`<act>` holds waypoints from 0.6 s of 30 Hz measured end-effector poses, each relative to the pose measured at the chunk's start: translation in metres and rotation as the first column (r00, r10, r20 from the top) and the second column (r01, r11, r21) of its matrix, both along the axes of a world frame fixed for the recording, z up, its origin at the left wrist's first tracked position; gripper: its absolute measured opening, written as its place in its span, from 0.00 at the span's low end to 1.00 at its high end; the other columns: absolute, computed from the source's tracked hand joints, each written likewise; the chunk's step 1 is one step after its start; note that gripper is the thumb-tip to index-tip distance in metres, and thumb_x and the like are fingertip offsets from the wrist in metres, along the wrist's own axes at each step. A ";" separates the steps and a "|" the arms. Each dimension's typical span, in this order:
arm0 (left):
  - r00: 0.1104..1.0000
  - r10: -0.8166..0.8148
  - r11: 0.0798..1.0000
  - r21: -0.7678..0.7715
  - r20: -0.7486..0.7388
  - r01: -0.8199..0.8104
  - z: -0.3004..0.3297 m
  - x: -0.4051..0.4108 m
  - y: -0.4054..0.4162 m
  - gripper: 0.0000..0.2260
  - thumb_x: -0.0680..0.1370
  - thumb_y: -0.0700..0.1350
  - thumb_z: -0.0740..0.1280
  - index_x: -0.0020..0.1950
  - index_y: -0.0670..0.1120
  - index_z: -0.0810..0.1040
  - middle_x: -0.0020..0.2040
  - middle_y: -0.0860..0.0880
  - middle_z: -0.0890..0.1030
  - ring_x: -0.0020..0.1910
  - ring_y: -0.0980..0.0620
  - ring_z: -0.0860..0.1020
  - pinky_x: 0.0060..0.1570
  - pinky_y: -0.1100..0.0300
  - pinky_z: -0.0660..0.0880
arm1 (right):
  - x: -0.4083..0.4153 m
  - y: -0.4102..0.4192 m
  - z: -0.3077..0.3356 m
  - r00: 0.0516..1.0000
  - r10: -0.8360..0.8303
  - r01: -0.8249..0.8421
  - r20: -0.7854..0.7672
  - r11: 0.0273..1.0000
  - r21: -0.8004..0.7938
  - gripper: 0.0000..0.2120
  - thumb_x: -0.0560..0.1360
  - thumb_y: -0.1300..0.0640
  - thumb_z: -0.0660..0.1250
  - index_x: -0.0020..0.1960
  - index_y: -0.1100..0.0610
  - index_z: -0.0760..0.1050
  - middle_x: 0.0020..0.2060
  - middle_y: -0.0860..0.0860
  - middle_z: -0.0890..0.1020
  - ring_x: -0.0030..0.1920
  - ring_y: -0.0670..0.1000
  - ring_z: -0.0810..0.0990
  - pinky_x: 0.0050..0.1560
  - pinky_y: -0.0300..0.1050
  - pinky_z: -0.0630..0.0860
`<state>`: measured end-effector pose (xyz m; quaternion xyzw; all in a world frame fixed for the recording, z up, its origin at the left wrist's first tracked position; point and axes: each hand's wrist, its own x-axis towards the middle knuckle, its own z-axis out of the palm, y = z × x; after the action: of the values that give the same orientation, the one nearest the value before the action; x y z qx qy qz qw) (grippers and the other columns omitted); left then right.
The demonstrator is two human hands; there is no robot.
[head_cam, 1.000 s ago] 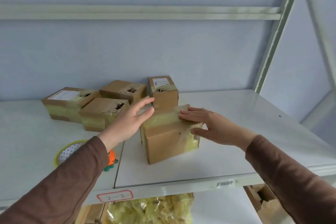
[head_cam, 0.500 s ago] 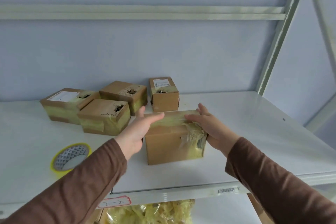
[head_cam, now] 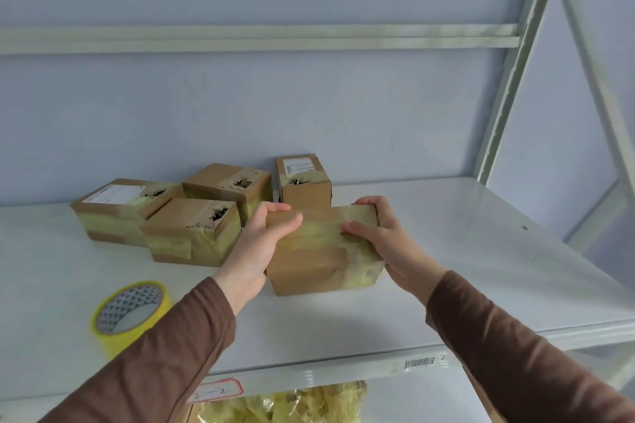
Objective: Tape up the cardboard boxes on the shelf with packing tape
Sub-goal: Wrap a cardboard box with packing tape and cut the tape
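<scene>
A small cardboard box (head_cam: pixel 309 266) wrapped in yellowish tape stands on the white shelf (head_cam: pixel 481 268), near its front. My left hand (head_cam: pixel 263 244) grips the box's left side, thumb over the top. On the right end, my right hand (head_cam: pixel 385 237) holds the box with its thumb on the taped top. A roll of yellow packing tape (head_cam: pixel 129 314) lies flat on the shelf to the left, partly behind my left sleeve.
Several taped cardboard boxes sit behind: a flat one (head_cam: pixel 117 209) at far left, one (head_cam: pixel 192 233) in front, one (head_cam: pixel 230 187) behind it, and a taller one (head_cam: pixel 302 182) by the wall. A bag of yellow scraps (head_cam: pixel 281 403) lies below the shelf. A metal upright (head_cam: pixel 512 79) stands at right.
Both hands went from pressing flat on the box's taped top to gripping its two ends. The box has turned square to me. The view shifted, uncovering the tape roll.
</scene>
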<state>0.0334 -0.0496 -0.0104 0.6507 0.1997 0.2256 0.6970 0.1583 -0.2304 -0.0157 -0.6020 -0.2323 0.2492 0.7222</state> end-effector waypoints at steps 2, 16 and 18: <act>0.993 -0.050 0.999 0.003 0.106 0.050 0.002 -0.007 -0.002 0.11 0.74 0.56 0.73 0.38 0.51 0.77 0.60 0.47 0.84 0.68 0.43 0.75 0.74 0.39 0.64 | -0.006 -0.007 -0.001 0.988 -0.037 0.033 0.147 0.999 0.032 0.15 0.73 0.47 0.76 0.50 0.52 0.73 0.56 0.50 0.82 0.48 0.48 0.83 0.45 0.46 0.80; 0.970 -0.181 0.920 -0.376 -0.164 0.108 -0.036 0.005 0.013 0.25 0.72 0.53 0.77 0.67 0.53 0.78 0.59 0.44 0.86 0.59 0.40 0.83 0.61 0.42 0.78 | -0.001 -0.007 -0.029 0.948 0.052 -0.061 -0.314 0.998 -0.018 0.24 0.79 0.54 0.72 0.72 0.50 0.69 0.64 0.54 0.83 0.57 0.56 0.86 0.50 0.52 0.84; 0.976 -0.133 0.935 -0.348 -0.175 0.065 -0.044 0.011 0.013 0.15 0.74 0.50 0.76 0.60 0.56 0.80 0.55 0.44 0.87 0.54 0.42 0.85 0.60 0.43 0.79 | -0.002 -0.002 -0.031 0.947 0.039 -0.044 -0.319 0.999 -0.007 0.20 0.80 0.59 0.70 0.70 0.52 0.72 0.56 0.58 0.86 0.50 0.59 0.87 0.43 0.52 0.84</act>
<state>0.0446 -0.0365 -0.0544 0.5488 0.2701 0.0873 0.7863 0.1560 -0.2321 -0.0466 -0.5540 -0.1236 0.3598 0.7405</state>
